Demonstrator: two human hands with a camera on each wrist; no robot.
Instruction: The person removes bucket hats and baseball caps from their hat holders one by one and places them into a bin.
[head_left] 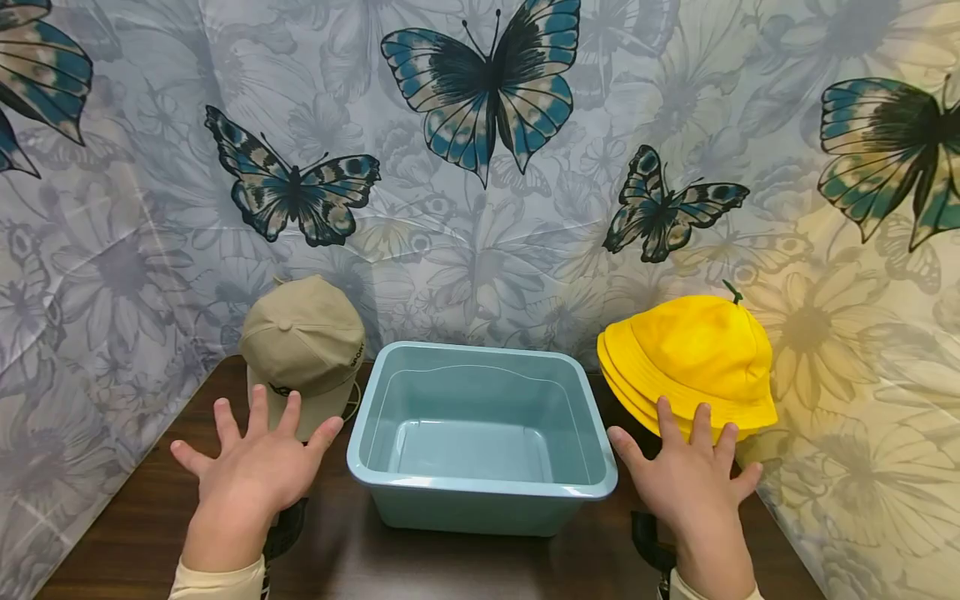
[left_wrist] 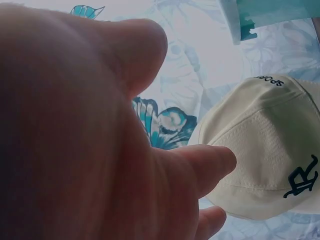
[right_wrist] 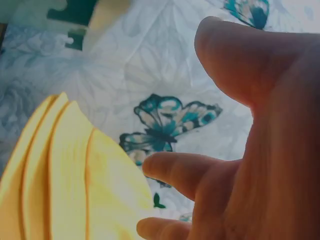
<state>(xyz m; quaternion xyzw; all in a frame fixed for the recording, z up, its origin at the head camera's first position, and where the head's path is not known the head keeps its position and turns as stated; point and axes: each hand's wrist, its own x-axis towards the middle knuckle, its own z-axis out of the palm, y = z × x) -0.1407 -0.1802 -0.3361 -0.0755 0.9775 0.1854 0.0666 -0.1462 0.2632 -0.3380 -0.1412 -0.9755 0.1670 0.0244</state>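
Note:
My left hand is held with its fingers spread wide, nearest a beige baseball cap that carries dark lettering. In the head view the fingertips overlap the cap's brim. The left wrist view shows the cap beyond the fingers, with nothing in the hand. On the other side my right hand is likewise spread, its fingertips overlapping the brim of a yellow bucket hat with a green sprout on top. Several brim edges show layered together. Between the hands stands a light blue plastic basin, with nothing inside.
Everything stands on a dark brown wooden table. A hanging cloth printed with butterflies and flowers rises close behind the basin and hats and along both sides. Dark straps circle the wrists.

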